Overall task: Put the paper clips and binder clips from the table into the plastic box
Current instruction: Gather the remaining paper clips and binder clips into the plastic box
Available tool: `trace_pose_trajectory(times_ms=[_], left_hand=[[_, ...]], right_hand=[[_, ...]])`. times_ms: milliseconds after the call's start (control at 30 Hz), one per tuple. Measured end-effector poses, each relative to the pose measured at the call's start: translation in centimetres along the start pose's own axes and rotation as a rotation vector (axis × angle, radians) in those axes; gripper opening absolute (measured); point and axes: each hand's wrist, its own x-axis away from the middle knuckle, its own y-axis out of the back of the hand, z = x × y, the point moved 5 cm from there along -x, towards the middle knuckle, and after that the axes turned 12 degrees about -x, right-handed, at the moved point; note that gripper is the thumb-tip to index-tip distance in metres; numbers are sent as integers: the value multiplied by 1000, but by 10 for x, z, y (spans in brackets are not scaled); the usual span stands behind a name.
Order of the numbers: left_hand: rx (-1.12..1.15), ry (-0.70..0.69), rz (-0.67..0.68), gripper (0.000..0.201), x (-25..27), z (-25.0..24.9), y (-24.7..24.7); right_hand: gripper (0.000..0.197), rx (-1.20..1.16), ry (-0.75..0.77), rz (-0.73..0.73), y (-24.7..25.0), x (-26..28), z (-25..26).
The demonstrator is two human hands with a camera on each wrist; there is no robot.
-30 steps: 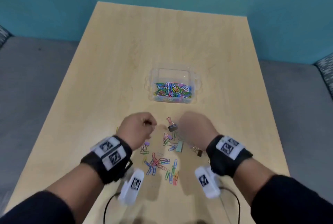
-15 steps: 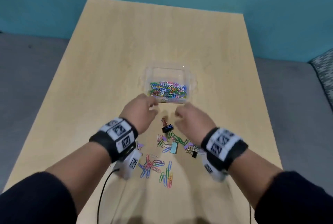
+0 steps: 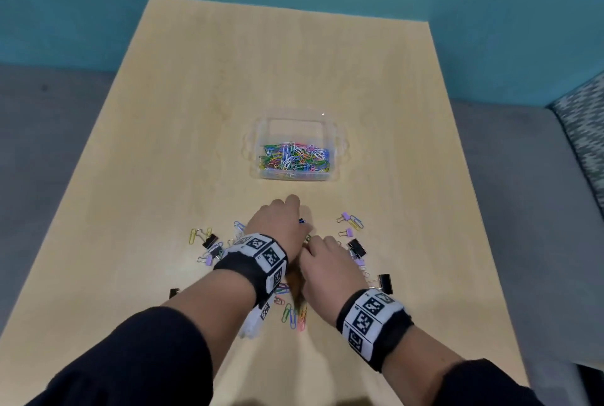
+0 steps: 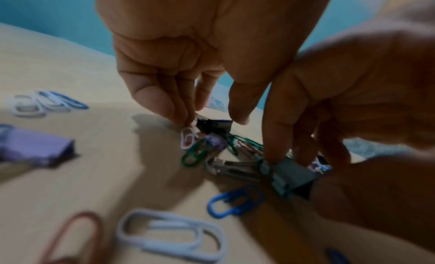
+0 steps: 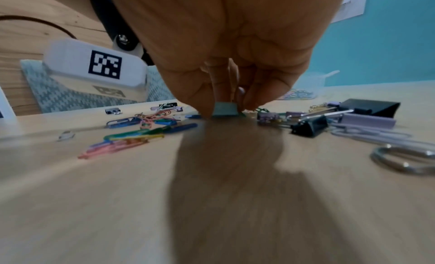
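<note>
1. The left hand [image 3: 277,226] reaches down to the table [image 3: 163,144], fingertips [image 4: 162,107] pinching at a white paper clip [image 4: 187,140] beside a black binder clip [image 4: 213,125]; whether the clip is truly gripped I cannot tell
2. The right hand [image 3: 330,266] sits just beside the left wrist, thumb and fingers pinching a grey-green binder clip [image 5: 225,109] that stands on the table
3. The plastic box [image 3: 295,147] lies well beyond both hands, apart from them, with a heap of coloured paper clips [image 3: 294,157] in its near half
4. Loose paper clips [image 3: 294,315] lie between the two forearms, near the wrists
5. Black and lilac binder clips [image 3: 356,247] lie just right of the right hand; more clips [image 3: 209,247] lie left of the left wrist
</note>
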Motion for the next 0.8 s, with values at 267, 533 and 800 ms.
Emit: trace_pose_trajectory(times_ms=[267,533,800], left_hand=[[58,111,28,34,-5,-4,-6],[-226,-338,-313,61,28,-16,18],[135,-25,-217,39,28,33,21]], right_hand=[[13,-505,-183,-2,18,44,-21],[17,-1405,-676,-97,25,68,-71],[8,-1066,-641,-291,54,72,-119]])
